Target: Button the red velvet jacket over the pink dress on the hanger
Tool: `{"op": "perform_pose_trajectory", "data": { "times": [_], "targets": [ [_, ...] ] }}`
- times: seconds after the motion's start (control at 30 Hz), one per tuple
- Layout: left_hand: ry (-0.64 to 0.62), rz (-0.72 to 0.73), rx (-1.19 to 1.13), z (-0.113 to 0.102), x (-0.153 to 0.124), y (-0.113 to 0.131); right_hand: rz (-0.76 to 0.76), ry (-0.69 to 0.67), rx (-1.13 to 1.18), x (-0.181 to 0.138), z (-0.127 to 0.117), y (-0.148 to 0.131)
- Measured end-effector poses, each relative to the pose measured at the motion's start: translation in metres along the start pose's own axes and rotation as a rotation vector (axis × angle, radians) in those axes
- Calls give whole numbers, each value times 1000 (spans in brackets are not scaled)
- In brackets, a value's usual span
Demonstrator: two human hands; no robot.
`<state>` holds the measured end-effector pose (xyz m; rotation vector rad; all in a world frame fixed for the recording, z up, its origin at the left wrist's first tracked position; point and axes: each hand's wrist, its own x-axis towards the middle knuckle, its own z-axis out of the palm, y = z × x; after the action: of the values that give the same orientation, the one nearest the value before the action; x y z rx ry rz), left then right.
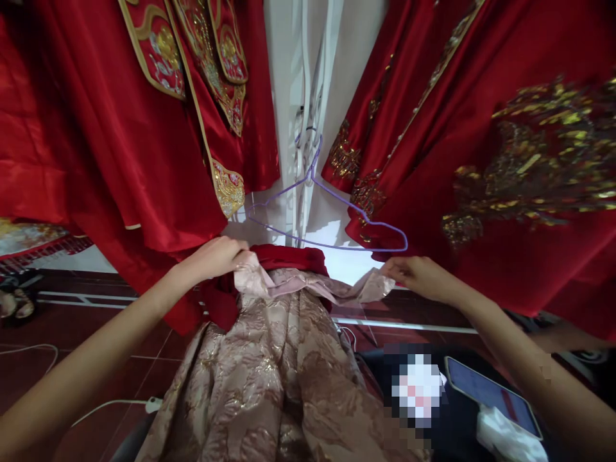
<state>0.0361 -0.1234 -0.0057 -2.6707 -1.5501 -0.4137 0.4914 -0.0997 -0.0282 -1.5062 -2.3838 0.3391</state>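
A pinkish-gold brocade skirt with a shiny raised pattern hangs in folds in the lower middle of the head view. My left hand pinches one end of its pale pink waistband, and my right hand grips the other end. Between my hands the band sags a little. Just beyond it, a purple wire hanger with nothing on it hangs by its hook. Dark red cloth shows behind the waistband, close to my left hand.
Red embroidered garments hang at left and right. White metal poles stand between them. At lower right, a phone and crumpled white tissue lie on a dark surface. A white cable crosses the tiled floor.
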Motion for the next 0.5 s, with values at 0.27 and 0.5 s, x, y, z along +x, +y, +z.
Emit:
{"op": "perform_pose_trajectory", "data": {
  "times": [0.27, 0.5],
  "targets": [
    [220, 450, -20, 31, 70, 71, -42, 185, 13, -22, 9, -38],
    [235, 344, 138, 55, 49, 84, 121, 516, 193, -16, 23, 1]
  ]
}}
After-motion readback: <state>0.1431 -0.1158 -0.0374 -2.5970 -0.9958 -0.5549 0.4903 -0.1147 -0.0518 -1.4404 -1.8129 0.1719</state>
